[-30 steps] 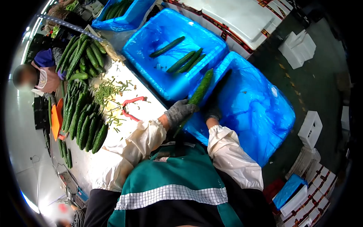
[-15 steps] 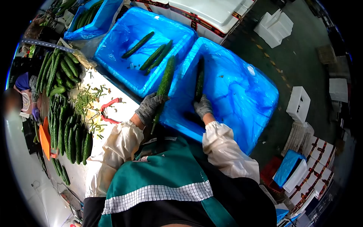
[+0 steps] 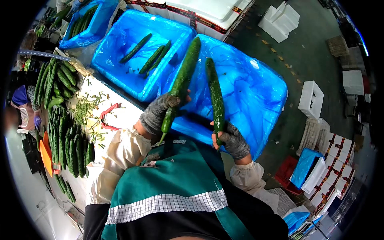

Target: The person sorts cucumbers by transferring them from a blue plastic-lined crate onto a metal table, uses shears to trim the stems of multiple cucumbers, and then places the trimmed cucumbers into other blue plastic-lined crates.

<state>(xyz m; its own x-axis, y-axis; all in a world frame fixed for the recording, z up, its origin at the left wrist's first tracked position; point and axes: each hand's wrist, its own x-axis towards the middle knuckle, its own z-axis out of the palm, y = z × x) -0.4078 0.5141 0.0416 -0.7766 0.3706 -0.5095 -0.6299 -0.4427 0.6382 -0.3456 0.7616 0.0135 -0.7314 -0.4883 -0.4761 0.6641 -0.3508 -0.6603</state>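
Observation:
My left hand (image 3: 158,114), in a grey fingerless glove, is closed around the lower part of a long green cucumber (image 3: 187,72), which points up and away from me with a thin stem at its near end. My right hand (image 3: 233,140), gloved the same way, grips a second, darker cucumber (image 3: 216,94) near its lower end. Both are held in the air over the right blue-lined crate (image 3: 256,104). In the left blue-lined crate (image 3: 108,56) lie three cucumbers (image 3: 152,60), apart from my hands.
To the left, cucumbers (image 3: 66,146) lie in rows on a white worktop (image 3: 122,96), beside green trimmings (image 3: 86,110) and a red-handled tool (image 3: 107,116). An orange piece (image 3: 47,154) stands near a co-worker (image 3: 25,102). White foam boxes (image 3: 204,10) stand behind the crates.
My right hand has lifted its cucumber up out of the right crate and toward me. My left hand has raised its cucumber slightly, and the view has shifted a little.

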